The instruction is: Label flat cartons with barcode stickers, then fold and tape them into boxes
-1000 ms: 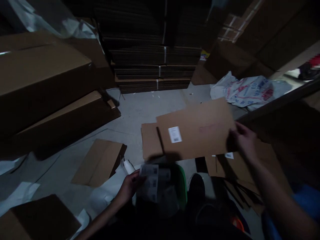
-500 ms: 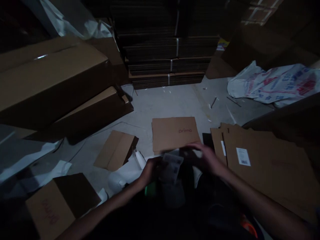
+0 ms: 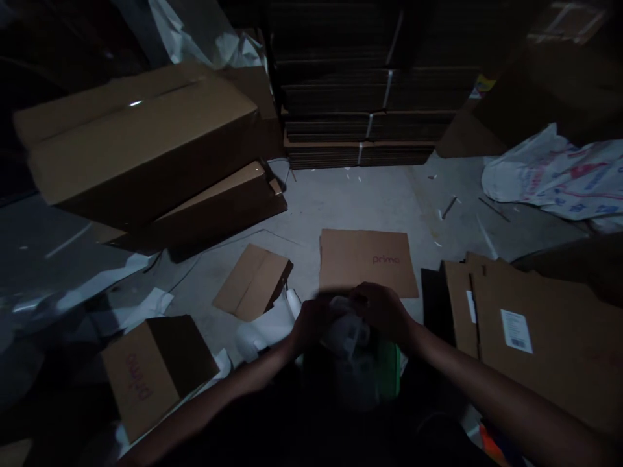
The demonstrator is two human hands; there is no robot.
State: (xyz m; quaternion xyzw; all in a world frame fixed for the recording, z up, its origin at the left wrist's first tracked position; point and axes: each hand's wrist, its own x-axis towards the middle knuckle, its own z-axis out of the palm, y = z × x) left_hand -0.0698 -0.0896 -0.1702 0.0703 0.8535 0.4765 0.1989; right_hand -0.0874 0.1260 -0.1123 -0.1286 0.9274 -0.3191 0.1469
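Observation:
In the dim light both my hands meet low in the middle over a strip of white barcode labels (image 3: 346,331). My left hand (image 3: 311,321) grips the strip's left side, fingers curled. My right hand (image 3: 384,310) is closed on its top right edge. Under the labels shows something green (image 3: 389,370). Just beyond my hands a flat cardboard sheet printed "primo" (image 3: 367,259) lies on the concrete floor. A flattened carton with a white label (image 3: 530,331) lies to the right.
Large brown boxes (image 3: 141,143) are stacked at left. Strapped bundles of flat cardboard (image 3: 360,130) stand at the back, a printed white sack (image 3: 559,175) at right. A small folded carton (image 3: 253,282) and an open "primo" box (image 3: 146,376) lie at left among white paper scraps.
My right hand set the labelled carton down at right, then came in onto the label strip beside my left hand. The view has shifted left.

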